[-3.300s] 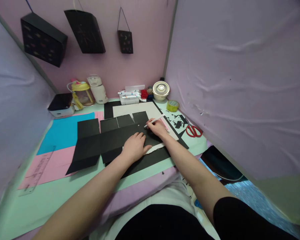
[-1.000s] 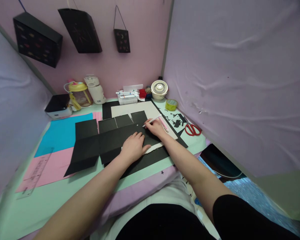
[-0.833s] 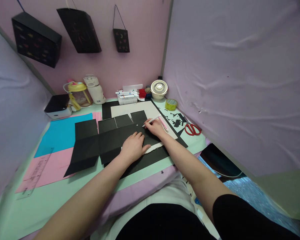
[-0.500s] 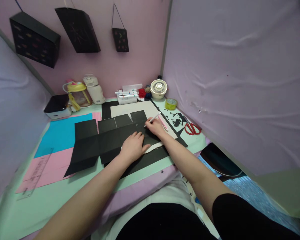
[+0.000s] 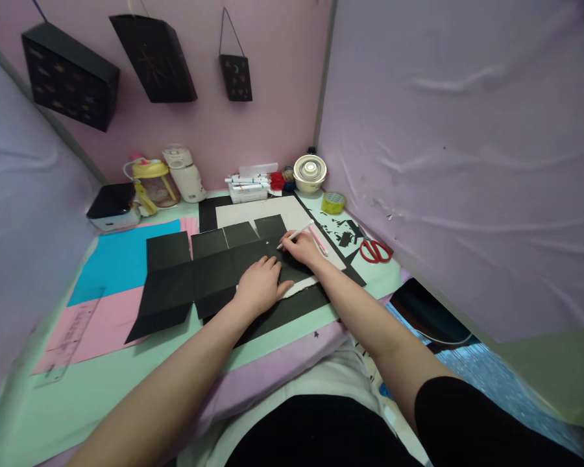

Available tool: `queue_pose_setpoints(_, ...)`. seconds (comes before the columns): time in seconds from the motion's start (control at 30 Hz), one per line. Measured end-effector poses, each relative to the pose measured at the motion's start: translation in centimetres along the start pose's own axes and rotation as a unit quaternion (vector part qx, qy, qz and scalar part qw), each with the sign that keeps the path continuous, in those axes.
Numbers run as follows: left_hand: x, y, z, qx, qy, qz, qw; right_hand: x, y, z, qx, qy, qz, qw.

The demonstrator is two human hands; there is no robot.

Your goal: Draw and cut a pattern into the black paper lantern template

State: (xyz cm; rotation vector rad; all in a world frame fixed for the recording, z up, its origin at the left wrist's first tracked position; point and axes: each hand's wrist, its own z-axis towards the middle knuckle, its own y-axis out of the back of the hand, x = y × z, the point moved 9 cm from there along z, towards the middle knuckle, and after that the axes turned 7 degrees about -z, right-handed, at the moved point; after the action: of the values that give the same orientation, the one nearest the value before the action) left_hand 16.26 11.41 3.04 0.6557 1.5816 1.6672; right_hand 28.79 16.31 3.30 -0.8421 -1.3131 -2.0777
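Observation:
A creased black paper sheet (image 5: 209,271) with cut flaps along its far edge lies across the table. My left hand (image 5: 260,283) rests flat on it, fingers stretched out. In my right hand (image 5: 299,248) is a slim white pen (image 5: 296,234), its tip at the black sheet near a small white mark (image 5: 267,242). Under the sheet are a whitish board (image 5: 296,211) and more black paper (image 5: 292,318). Beside my right hand, a pink pen-like tool (image 5: 318,240) lies on the board.
Red-handled scissors (image 5: 376,251), black paper scraps (image 5: 344,237) and a yellow-green tape roll (image 5: 333,203) lie to the right. Blue paper (image 5: 121,263), pink paper (image 5: 97,327) and a clear ruler (image 5: 75,340) are at left. Bottles (image 5: 187,178), a marker box (image 5: 248,191) and a lidded bowl (image 5: 310,174) stand behind.
My right hand and the white pen have shifted very slightly to the left over the black sheet. My left hand stays in place.

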Motion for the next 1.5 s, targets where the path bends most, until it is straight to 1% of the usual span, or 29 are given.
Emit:
queue_pose_setpoints(0.17,0.1,0.0,0.0,-0.004,-0.001,-0.021,1.000,0.2,-0.1,0.0,0.008,0.005,-0.005,1.000)
queue_pose_setpoints(0.3,0.1,-0.1,0.0,-0.001,0.001,-0.015,1.000,0.1,-0.2,0.0,0.007,0.010,-0.011,1.000)
queue_pose_setpoints(0.47,0.1,-0.2,0.1,-0.003,-0.001,-0.006,1.000,-0.4,0.3,0.2,-0.038,0.000,-0.039,0.999)
queue_pose_setpoints(0.57,0.1,-0.2,0.1,-0.007,-0.004,-0.010,1.000,-0.5,0.4,0.2,-0.041,-0.008,-0.045,0.998)
queue_pose_setpoints(0.67,0.1,-0.2,0.1,-0.007,-0.003,-0.013,1.000,-0.5,0.6,0.2,-0.041,-0.015,-0.036,0.998)
queue_pose_setpoints(0.8,0.1,-0.1,0.0,-0.006,-0.001,-0.014,1.000,-0.7,1.5,0.1,-0.080,-0.033,-0.029,0.996)
queue_pose_setpoints(1.0,0.1,-0.1,0.0,0.001,0.000,-0.001,1.000,-2.1,2.0,0.5,-0.102,-0.059,0.006,0.993)
queue_pose_setpoints(1.13,0.1,-0.1,0.0,0.005,0.003,0.001,1.000,-2.6,2.7,0.5,-0.119,-0.074,0.027,0.990)
queue_pose_setpoints(1.3,0.1,0.1,0.0,0.003,0.002,-0.001,1.000,-3.0,2.9,0.6,-0.109,-0.090,0.034,0.989)
queue_pose_setpoints(1.5,0.1,0.0,0.0,-0.004,0.000,0.005,1.000,-3.3,2.3,0.7,-0.085,-0.091,0.020,0.992)
